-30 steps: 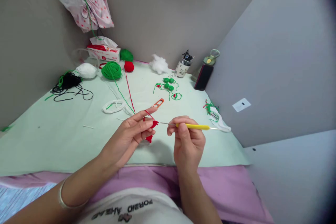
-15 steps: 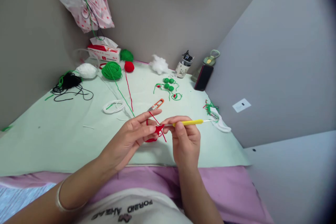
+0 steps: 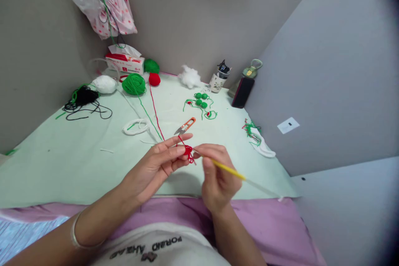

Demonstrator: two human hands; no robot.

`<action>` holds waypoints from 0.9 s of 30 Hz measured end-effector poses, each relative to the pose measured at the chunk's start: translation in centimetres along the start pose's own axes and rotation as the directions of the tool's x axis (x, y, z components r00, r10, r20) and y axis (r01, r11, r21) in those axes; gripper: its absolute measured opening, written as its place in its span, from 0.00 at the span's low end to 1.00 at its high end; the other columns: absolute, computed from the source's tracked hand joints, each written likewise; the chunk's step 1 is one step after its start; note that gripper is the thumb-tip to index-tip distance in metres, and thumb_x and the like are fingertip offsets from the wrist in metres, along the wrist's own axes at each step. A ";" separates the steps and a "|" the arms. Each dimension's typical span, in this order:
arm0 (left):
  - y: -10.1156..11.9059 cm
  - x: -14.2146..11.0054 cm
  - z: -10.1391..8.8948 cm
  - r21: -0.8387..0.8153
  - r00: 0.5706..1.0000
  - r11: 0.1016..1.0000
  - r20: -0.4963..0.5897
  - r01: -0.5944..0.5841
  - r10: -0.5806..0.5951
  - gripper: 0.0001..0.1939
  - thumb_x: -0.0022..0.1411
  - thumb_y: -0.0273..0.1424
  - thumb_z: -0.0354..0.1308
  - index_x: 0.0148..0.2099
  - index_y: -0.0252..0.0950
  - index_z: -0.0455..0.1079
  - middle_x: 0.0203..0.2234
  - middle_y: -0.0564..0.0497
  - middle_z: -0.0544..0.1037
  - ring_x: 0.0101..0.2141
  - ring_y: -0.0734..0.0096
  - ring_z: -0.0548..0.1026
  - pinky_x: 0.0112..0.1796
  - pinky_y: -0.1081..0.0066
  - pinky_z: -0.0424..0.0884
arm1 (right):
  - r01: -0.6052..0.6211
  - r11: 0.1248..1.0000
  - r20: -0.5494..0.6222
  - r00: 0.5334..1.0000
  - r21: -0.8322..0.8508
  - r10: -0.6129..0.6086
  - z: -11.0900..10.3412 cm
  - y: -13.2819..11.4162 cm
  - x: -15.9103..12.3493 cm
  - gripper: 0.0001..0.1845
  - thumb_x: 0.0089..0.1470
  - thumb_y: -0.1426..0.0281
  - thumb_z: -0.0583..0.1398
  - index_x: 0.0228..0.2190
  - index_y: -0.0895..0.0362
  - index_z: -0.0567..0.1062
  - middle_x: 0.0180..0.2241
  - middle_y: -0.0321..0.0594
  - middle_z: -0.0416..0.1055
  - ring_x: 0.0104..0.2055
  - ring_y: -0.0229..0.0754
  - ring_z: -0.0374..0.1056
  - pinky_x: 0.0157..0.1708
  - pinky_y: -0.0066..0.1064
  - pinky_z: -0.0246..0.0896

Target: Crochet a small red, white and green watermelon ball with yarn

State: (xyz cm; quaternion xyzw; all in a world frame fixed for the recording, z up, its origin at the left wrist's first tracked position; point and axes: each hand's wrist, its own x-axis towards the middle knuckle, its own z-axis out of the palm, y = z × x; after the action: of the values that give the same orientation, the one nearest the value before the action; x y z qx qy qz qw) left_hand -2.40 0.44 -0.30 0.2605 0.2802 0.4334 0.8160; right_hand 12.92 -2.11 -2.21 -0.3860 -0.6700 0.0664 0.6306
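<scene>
Between the thumb and fingers of my left hand (image 3: 166, 156) is a small piece of red crochet work (image 3: 188, 152). Red yarn passes over the raised index finger, and a strand (image 3: 156, 112) runs back to a red yarn ball (image 3: 154, 79). My right hand (image 3: 220, 172) grips a crochet hook (image 3: 229, 169) by its yellow handle. The hook's thin metal tip points left at the red piece; whether it sits in a stitch is too small to tell. Orange thread snips (image 3: 186, 125) lie just beyond my left fingertips.
Green yarn (image 3: 134, 84), a white ball (image 3: 105, 84) and tangled black yarn (image 3: 84, 96) lie at the left. Small green balls (image 3: 201, 99), white stuffing (image 3: 190, 76), a pen cup (image 3: 218, 81) and a phone (image 3: 243, 92) stand farther back. A tissue box (image 3: 126, 63) is against the wall.
My right hand has come left to the red piece, and the hook has tilted, its handle end now lower. The red piece has turned in my left fingers.
</scene>
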 end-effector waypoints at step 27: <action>-0.4 0.1 0.2 0.112 0.983 0.978 -0.038 -0.174 0.179 0.17 0.59 0.29 0.72 0.51 0.39 0.82 0.29 0.55 0.79 0.31 0.78 0.75 0.37 0.80 0.72 | -0.352 0.838 0.025 0.926 0.418 0.376 0.0 0.0 0.7 0.09 0.66 0.71 0.60 0.37 0.52 0.82 0.32 0.37 0.75 0.29 0.37 0.73 0.28 0.30 0.72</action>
State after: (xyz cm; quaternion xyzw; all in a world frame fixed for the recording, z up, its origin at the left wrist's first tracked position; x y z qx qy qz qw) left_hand -1.99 0.32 -0.39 0.3180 0.2984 0.4943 0.7520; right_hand 12.98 -1.70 -1.63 -0.3651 -0.5361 0.3145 0.6931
